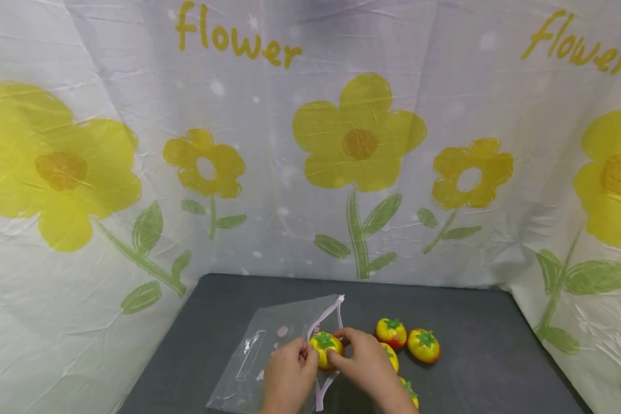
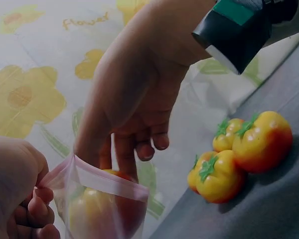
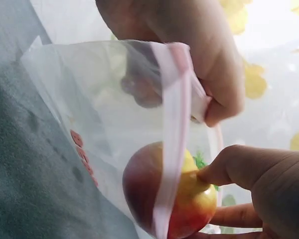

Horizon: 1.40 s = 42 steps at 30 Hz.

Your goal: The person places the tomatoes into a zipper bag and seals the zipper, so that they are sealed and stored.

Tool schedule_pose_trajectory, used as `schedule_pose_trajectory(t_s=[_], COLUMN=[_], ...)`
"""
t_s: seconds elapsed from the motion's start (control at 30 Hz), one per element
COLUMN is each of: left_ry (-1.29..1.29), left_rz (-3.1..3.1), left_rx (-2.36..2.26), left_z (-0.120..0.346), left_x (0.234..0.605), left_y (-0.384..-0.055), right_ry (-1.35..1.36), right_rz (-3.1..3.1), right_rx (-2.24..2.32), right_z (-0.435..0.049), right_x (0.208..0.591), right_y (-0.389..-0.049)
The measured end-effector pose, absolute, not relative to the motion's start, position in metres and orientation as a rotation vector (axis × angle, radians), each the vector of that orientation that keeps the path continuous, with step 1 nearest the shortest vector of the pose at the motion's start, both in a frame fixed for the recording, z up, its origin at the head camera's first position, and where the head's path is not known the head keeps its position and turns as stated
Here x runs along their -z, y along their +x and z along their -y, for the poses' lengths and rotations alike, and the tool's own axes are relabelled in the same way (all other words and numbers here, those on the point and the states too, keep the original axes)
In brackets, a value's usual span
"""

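A clear zip bag (image 1: 261, 336) with a pale pink zip edge lies on the dark table, its mouth toward the right. My left hand (image 1: 290, 371) pinches the edge of that mouth between thumb and fingers, as the left wrist view also shows. My right hand (image 1: 364, 361) grips a yellow-red tomato (image 1: 325, 352) with a green leafy top. In the right wrist view the tomato (image 3: 149, 184) is partly inside the bag, behind the pink zip strip (image 3: 175, 129). The right thumb (image 3: 214, 172) presses its side near the leaves.
Several more yellow-red tomatoes (image 1: 423, 345) lie on the dark table (image 1: 476, 333) right of the bag, some partly behind my right hand. A white curtain (image 1: 269, 230) printed with yellow flowers closes off the back and both sides.
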<state>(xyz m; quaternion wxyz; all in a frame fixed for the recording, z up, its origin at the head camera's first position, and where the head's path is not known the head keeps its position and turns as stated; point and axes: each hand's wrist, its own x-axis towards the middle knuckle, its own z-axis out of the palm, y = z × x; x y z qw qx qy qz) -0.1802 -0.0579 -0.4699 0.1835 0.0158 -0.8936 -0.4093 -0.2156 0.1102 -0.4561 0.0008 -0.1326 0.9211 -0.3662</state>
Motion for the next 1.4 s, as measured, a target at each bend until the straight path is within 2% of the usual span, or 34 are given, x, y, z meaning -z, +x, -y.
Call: schedule_pose_trajectory(t_s=[0.53,1.13,1.4], left_ry=[0.051,-0.008,-0.002], left_rz=[2.464,2.412,2.402], left_rx=[1.148,1.093,1.099], left_z=[0.060,0.059,0.058], left_x=[0.471,0.475,0.475], left_y=[-0.179,-0.181,-0.182], right_ry=[-0.499,-0.533,-0.317], right_rz=[-2.912,-2.976,-2.969], right_rx=[0.997,1.022,1.093], right_z=[-0.104,-0.114,-0.139], right_x=[0.459,0.464,0.465], right_y=[-0.217,-0.208,-0.203])
